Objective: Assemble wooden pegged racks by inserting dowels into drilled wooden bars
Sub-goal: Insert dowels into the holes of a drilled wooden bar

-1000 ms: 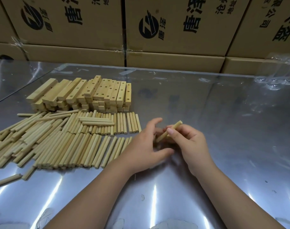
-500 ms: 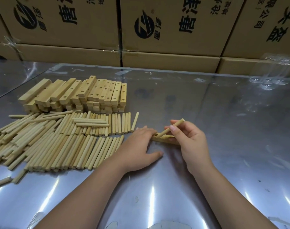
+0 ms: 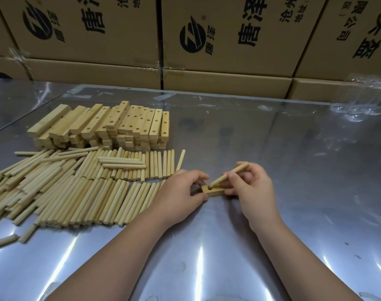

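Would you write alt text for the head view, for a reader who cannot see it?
The right hand sets a tilted dowel into a hole in a wooden bar that the left hand holds on a shiny table. Loose dowels and stacked drilled bars lie left; cardboard boxes stand behind.

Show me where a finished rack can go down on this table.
Bare steel lies right of the right hand, back to the cardboard boxes, and in the near strip between loose dowels and the person. The table's left is crowded: those dowels, with stacked bars behind.
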